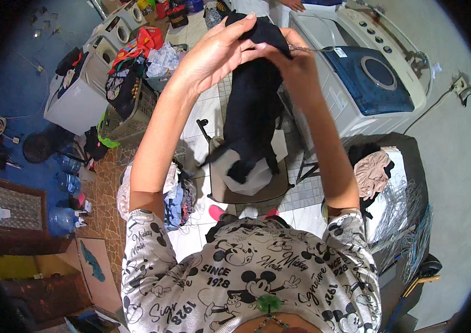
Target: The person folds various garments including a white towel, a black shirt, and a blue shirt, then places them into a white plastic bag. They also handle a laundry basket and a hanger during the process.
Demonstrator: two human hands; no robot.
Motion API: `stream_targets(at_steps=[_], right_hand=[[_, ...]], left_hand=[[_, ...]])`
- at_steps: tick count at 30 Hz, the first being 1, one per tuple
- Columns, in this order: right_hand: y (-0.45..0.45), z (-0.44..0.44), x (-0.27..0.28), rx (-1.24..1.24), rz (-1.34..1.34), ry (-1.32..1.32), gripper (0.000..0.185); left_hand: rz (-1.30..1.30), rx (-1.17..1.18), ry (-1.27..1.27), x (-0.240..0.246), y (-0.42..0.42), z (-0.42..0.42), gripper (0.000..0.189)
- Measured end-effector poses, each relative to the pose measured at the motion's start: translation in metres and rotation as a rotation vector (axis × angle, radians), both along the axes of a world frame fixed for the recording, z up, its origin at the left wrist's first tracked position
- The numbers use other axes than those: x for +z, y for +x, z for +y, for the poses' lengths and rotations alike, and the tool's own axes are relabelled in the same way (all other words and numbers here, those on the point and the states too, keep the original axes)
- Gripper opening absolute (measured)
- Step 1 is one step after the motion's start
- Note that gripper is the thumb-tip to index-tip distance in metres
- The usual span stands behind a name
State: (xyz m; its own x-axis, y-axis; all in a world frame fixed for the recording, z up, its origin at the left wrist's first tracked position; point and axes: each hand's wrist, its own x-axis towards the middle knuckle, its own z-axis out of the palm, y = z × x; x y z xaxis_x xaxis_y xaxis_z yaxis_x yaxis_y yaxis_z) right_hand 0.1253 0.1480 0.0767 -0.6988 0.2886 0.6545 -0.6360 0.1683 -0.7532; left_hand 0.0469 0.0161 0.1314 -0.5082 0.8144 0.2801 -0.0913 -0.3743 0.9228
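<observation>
A long black garment [252,95] hangs from both my raised hands and falls in front of a chair [239,193]. My left hand [218,52] pinches its upper edge, thumb on top. At the other side of that edge, my right hand [300,62] grips the cloth, partly hidden behind it. Out of the right hand's grip sticks a thin wire [320,50], apparently a clothes hanger's hook. Pale material covers part of the chair seat behind the garment's dangling lower end.
To the right stands a twin-tub washing machine [370,79]. Wire hangers [397,212] and a beige garment [372,172] lie nearer. Left are a laundry basket [131,112], a clothes pile [173,208] and several washers [81,87]. Another person's hand [293,4] shows at the top.
</observation>
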Motion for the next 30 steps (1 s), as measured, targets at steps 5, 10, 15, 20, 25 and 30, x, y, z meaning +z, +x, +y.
stream_targets(at_steps=[5, 10, 15, 20, 25, 30], right_hand=[[-0.014, 0.039, 0.039, -0.067, -0.138, 0.198, 0.030], [0.006, 0.019, 0.110, -0.003, -0.325, 0.251, 0.007], [0.027, 0.026, 0.150, -0.030, -0.347, 0.240, 0.011], [0.056, 0.131, 0.164, -0.433, -0.343, 0.201, 0.034], [0.086, 0.192, 0.153, -0.354, -0.409, -0.143, 0.028], [0.076, 0.173, 0.115, -0.194, -0.450, -0.147, 0.020]], left_hand=[[0.766, 0.525, -0.029, -0.011, -0.026, -0.026, 0.034], [0.472, 0.222, -0.376, -0.115, -0.059, -0.016, 0.049], [0.229, -0.151, -0.212, -0.192, -0.054, 0.036, 0.047], [0.909, -0.161, -0.754, -0.129, -0.050, 0.030, 0.042], [0.359, 0.447, -0.288, -0.103, -0.080, -0.042, 0.041], [0.049, 0.231, -0.278, -0.038, -0.061, -0.088, 0.052]])
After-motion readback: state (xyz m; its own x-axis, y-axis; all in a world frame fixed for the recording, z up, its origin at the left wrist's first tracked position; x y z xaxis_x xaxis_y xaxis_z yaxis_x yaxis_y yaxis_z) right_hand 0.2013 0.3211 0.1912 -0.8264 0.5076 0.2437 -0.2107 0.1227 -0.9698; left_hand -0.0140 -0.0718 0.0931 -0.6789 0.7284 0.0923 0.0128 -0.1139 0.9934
